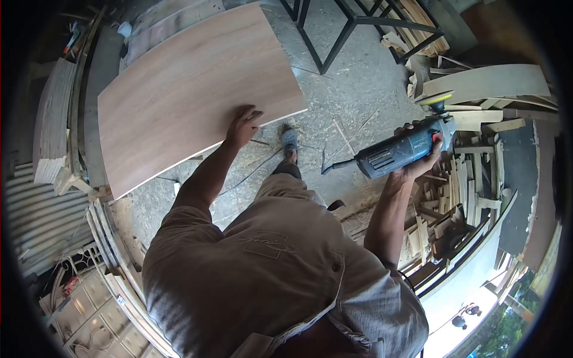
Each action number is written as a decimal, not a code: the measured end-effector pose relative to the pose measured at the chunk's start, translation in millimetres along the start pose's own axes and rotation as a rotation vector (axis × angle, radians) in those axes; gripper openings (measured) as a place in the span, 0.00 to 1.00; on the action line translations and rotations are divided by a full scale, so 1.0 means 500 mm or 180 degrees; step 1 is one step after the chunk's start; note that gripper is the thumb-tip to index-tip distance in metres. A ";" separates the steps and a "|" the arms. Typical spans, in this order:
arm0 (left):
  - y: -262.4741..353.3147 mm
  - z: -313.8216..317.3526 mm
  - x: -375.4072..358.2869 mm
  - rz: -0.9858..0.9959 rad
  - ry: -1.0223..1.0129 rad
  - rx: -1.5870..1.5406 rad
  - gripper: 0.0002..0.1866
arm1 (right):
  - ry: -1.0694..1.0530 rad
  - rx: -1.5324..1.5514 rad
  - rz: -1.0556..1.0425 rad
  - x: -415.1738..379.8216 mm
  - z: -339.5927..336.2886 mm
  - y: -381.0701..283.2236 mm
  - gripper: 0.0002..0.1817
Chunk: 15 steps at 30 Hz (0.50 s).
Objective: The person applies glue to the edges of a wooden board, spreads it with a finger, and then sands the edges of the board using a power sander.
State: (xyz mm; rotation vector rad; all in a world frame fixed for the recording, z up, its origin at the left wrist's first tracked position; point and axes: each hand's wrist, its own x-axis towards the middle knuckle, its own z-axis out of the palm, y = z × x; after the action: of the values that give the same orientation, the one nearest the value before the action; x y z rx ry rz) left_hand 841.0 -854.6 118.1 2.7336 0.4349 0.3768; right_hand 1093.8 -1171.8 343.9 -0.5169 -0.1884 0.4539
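Steadying the brown laminated board (pixel 191 89) comes first: the left hand (pixel 243 126) rests at its near edge with fingers spread flat on the face and the thumb out to the side, pinching nothing. The board lies tilted across the view over the concrete floor (pixel 352 89); what carries it is hidden beneath it, so whether it sits on a counter or on trestles cannot be told. The right hand (pixel 421 158) is held well apart to the right, its fingers wrapped tight around the body of a blue power sander (pixel 406 146), whose yellow-edged disc pad (pixel 436 100) points away from the board and up toward the stacked offcuts (pixel 453 191).

Doing this step well seems to call for a firmer hold on the panel, with the palm down near the edge being worked and kept out of the tool's path. The black cord (pixel 250 173) trails across the floor beside the person's sandalled foot (pixel 289 143), so it looks wise to keep it behind the body and off the board. Bringing the pad in flat, not on its rim, would likely spare the thin surface from gouges.
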 end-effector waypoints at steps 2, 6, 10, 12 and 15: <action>0.048 0.054 0.067 0.0064 0.0212 -0.0108 0.29 | 0.0050 -0.0171 0.0090 0.075 -0.040 0.029 0.27; 0.135 0.146 0.178 -0.0213 0.0540 -0.0048 0.31 | 0.0207 -0.0953 0.0404 0.251 -0.088 0.071 0.28; 0.169 0.194 0.248 -0.0631 0.0239 0.0185 0.27 | 0.0310 -0.1401 0.0822 0.398 -0.102 0.125 0.28; 0.199 0.167 0.265 -0.0834 0.0020 0.0401 0.25 | 0.0022 -0.1278 0.1158 0.478 -0.118 0.155 0.29; 0.186 0.173 0.271 -0.1090 -0.0201 0.0529 0.25 | -0.0426 -0.1100 0.1694 0.607 -0.152 0.217 0.27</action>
State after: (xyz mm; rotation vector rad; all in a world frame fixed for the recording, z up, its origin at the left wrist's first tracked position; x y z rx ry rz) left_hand 1015.2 -917.0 101.9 2.7452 0.9363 0.1697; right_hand 1344.0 -980.3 241.6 -0.8822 -0.2605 0.9863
